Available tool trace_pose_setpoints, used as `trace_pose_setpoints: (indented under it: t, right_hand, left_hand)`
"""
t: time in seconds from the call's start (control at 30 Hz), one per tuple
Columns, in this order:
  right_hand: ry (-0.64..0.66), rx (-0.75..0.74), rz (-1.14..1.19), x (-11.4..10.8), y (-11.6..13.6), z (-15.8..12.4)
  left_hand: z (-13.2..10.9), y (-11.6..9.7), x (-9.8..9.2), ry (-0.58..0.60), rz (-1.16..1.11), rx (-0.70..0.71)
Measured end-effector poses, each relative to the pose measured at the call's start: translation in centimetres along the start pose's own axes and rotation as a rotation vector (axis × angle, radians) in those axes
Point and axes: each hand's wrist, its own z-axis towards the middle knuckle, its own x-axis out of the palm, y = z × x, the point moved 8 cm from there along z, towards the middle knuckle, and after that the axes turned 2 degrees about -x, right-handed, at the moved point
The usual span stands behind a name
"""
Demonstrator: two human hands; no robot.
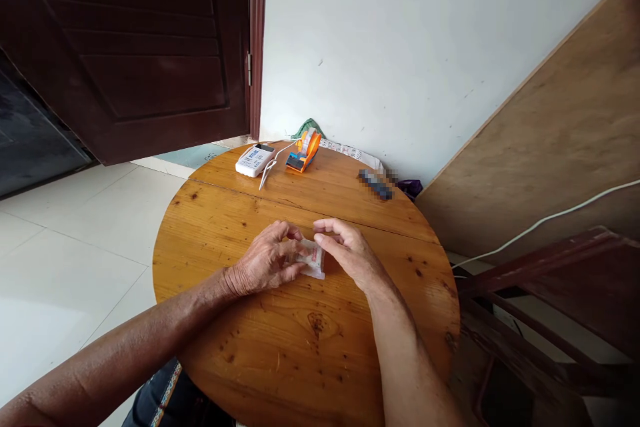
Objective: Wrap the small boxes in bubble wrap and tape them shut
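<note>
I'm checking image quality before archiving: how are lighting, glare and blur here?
Head view: pale glare on the floor tiles, dimness around the wooden frame at right; same view: pixelation over a dark object, left hand fairly sharp, red print on the packet unreadable.

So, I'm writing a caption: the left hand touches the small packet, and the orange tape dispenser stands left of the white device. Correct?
Not quite: the head view shows the orange tape dispenser right of the white device. The left hand does touch the small packet.
</note>
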Motion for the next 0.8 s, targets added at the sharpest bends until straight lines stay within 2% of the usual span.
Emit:
trace_pose_setpoints:
  t: [0.13,0.3,0.47,0.8]
  right_hand:
    - [0.122,0.113,0.184,2.2,-1.4,0.2]
    - [0.147,0.150,0.334,2.8,-1.4,0.3]
    - [0.156,0.142,0.285,2.8,-1.4,0.1]
    - [0.296,0.087,0.137,2.4,-1.0,-0.3]
  left_hand:
    - [0.1,-0.2,-0.2,-0.030,-0.002,0.012]
    - [0.2,0.0,0.0,-0.017,-0.019,0.007]
    - [0.1,0.0,-0.2,-0.034,-0.038,0.033]
    - [0.1,-0.1,-0.1,-0.039,-0.067,0.029]
